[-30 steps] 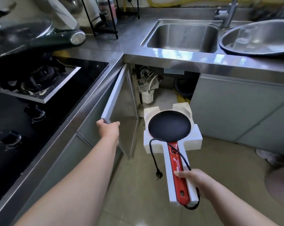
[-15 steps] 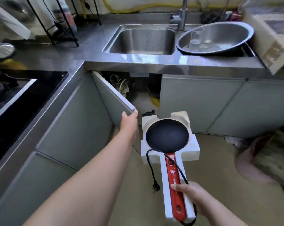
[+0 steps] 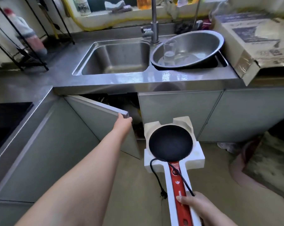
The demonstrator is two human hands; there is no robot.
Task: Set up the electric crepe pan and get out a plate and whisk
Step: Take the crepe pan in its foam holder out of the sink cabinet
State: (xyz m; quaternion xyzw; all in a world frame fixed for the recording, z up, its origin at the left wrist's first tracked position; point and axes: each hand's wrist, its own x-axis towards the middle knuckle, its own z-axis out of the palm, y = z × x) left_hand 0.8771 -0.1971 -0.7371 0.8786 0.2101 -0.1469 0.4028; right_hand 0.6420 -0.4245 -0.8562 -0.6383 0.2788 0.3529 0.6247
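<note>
The electric crepe pan (image 3: 170, 142) has a round black plate and a red handle. It lies in a white foam tray (image 3: 197, 154), and its black cord (image 3: 156, 175) with plug dangles on the left. My right hand (image 3: 195, 203) grips the handle end of pan and foam, holding them above the floor. My left hand (image 3: 123, 122) rests on the top corner of the half-open cabinet door (image 3: 97, 118) under the sink. No whisk is in view.
A steel counter (image 3: 138, 80) holds a sink (image 3: 115, 57), a tap (image 3: 154, 30) and a large steel basin (image 3: 201, 43) with a glass (image 3: 169, 49) inside. A cardboard box (image 3: 252, 41) sits at right. A black rack (image 3: 23, 43) stands at left. A hob (image 3: 5, 118) is at far left.
The cabinet door has swung further toward shut under my left hand. My view has shifted right, away from the hob. The pan stays held in my right hand.
</note>
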